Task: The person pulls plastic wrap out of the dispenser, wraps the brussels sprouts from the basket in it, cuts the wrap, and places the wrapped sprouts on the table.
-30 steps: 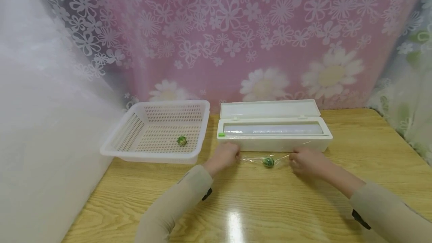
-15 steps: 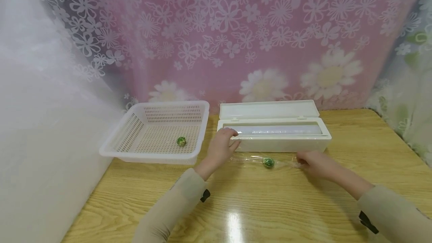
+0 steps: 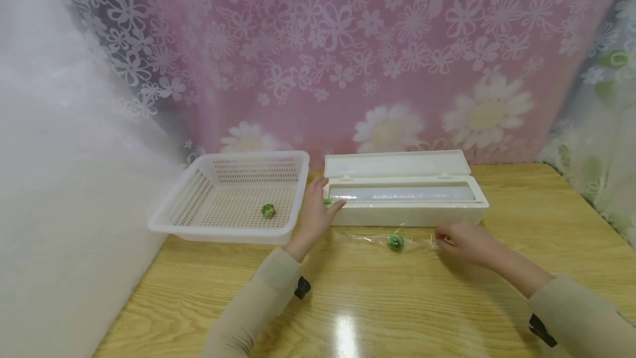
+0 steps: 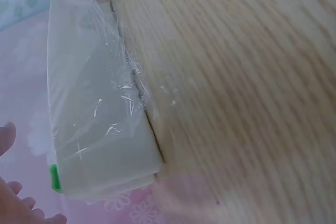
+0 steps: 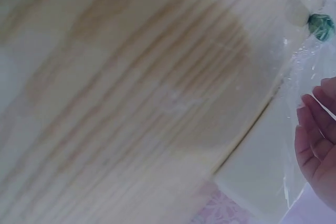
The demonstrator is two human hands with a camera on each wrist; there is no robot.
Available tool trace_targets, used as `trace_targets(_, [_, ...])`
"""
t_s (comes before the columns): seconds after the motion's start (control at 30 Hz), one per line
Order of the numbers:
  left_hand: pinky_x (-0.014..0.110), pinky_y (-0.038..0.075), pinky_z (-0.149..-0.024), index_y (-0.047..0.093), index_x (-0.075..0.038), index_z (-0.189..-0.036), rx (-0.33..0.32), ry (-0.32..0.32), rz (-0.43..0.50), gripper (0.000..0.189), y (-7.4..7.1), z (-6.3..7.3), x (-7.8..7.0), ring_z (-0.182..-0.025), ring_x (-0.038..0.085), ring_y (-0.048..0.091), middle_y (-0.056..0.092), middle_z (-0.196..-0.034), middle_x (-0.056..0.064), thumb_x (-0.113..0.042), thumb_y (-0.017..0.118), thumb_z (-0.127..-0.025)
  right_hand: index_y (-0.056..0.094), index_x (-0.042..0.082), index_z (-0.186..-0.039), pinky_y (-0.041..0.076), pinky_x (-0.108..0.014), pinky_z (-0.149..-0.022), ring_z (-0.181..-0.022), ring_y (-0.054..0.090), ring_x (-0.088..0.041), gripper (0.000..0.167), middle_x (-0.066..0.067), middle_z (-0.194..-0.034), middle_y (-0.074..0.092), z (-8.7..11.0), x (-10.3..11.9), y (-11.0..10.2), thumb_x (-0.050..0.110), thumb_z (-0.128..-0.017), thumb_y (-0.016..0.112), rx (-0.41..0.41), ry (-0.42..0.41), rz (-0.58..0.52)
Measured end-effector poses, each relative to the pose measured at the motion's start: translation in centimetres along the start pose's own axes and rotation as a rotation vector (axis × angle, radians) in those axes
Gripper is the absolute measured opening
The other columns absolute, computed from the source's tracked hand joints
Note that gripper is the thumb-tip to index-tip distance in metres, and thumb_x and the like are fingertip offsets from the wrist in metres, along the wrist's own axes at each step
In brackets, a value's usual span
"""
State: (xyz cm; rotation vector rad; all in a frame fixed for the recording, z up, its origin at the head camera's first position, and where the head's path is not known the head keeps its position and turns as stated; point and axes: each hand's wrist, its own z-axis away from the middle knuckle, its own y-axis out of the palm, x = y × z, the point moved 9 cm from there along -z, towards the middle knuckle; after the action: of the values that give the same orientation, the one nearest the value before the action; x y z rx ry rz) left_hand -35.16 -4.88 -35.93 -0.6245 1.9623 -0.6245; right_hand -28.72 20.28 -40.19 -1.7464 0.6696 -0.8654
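A Brussels sprout lies in clear cling film in front of the white cling film box. The film spreads out on both sides of the sprout. My left hand is at the box's left end, thumb and fingers apart, around the green slide cutter. To the right of the sprout, my right hand is beside the film's end, with a gap between thumb and forefinger. In the right wrist view its fingers are loosely bent and the thumb is hidden.
The box lid stands open at the back, showing the film roll inside. A white perforated basket stands to the left on the wooden table. Another Brussels sprout lies in it. A pink flowered curtain hangs behind.
My left hand has let go of the film's left end and moved up and left to the slide cutter. My right hand has shifted slightly right and its fingers have parted.
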Motion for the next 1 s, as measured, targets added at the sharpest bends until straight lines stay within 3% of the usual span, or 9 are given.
trace_targets(0.2, [0.036, 0.029, -0.099, 0.034, 0.004, -0.130, 0.035, -0.097, 0.063, 0.069, 0.7, -0.2, 1.7, -0.123, 0.029, 0.030, 0.030, -0.136, 0.017, -0.025, 0.069, -0.077, 0.058, 0.015, -0.074, 0.046, -0.028, -0.054, -0.063, 0.055, -0.008, 0.011, 0.010, -0.069, 0.056, -0.3, 0.9, -0.7, 0.008, -0.079, 0.063, -0.037, -0.014, 0.002])
trace_targets(0.47, [0.039, 0.025, -0.101, 0.030, 0.003, -0.133, 0.080, -0.169, 0.120, 0.078, 1.7, -0.1, 3.2, -0.125, 0.030, 0.027, 0.026, -0.139, 0.018, -0.024, 0.073, -0.073, 0.059, 0.015, -0.074, 0.047, -0.028, -0.056, -0.065, 0.056, -0.009, 0.010, 0.011, -0.070, 0.057, -0.7, 2.0, -1.2, 0.007, -0.079, 0.064, -0.053, -0.039, -0.005])
trace_targets(0.67, [0.039, 0.025, -0.101, 0.026, 0.001, -0.136, 0.100, -0.202, 0.171, 0.083, 2.5, 0.1, 4.5, -0.125, 0.029, 0.027, 0.026, -0.139, 0.018, -0.023, 0.073, -0.072, 0.059, 0.015, -0.074, 0.048, -0.028, -0.057, -0.067, 0.057, -0.009, 0.011, 0.011, -0.071, 0.057, -0.9, 2.6, -1.5, 0.006, -0.079, 0.064, -0.076, -0.051, -0.029])
trace_targets(1.0, [0.036, 0.025, -0.101, 0.033, -0.001, -0.134, 0.134, -0.224, 0.136, 0.077, 3.3, 0.1, 5.8, -0.125, 0.028, 0.029, 0.033, -0.137, 0.015, -0.023, 0.073, -0.072, 0.062, 0.013, -0.075, 0.048, -0.027, -0.058, -0.067, 0.055, -0.006, 0.011, 0.013, -0.070, 0.055, -2.0, 3.6, -2.1, 0.002, -0.077, 0.063, -0.133, -0.100, -0.068])
